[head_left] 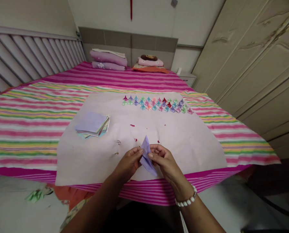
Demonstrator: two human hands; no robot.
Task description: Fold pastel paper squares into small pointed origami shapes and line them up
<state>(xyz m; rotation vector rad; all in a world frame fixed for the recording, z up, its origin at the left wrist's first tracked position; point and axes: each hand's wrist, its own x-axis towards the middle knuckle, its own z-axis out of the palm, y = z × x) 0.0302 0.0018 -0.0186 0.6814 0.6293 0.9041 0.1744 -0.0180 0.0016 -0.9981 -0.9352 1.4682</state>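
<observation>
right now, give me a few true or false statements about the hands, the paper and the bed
1. Both hands hold one purple paper. True: left hand and right hand pinch it from either side.
2. The paper stack lies right of the hands. False: it lies to the left.
3. Folded stars sit in rows on the sheet. True.
4. The bracelet is on the left wrist. False: right wrist.
5. The bed cover is plain white. False: striped.
</observation>
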